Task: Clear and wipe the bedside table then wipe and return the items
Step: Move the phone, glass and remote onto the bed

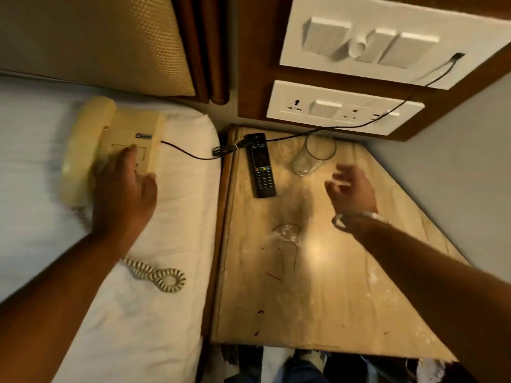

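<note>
A cream telephone lies on the white bed at the left, and my left hand rests on its base, gripping the near edge. Its coiled cord trails over the sheet under my forearm. The bedside table has a pale, stained top. A black remote control lies near its back left. An empty clear glass stands behind it to the right. My right hand hovers over the table with fingers spread, just in front of the glass, holding nothing. A metal bangle sits on that wrist.
A thin black cable runs from the telephone across the table's back edge up to the white switch and socket panels on the wooden wall board. A padded headboard stands behind the bed. A grey wall borders the table's right side.
</note>
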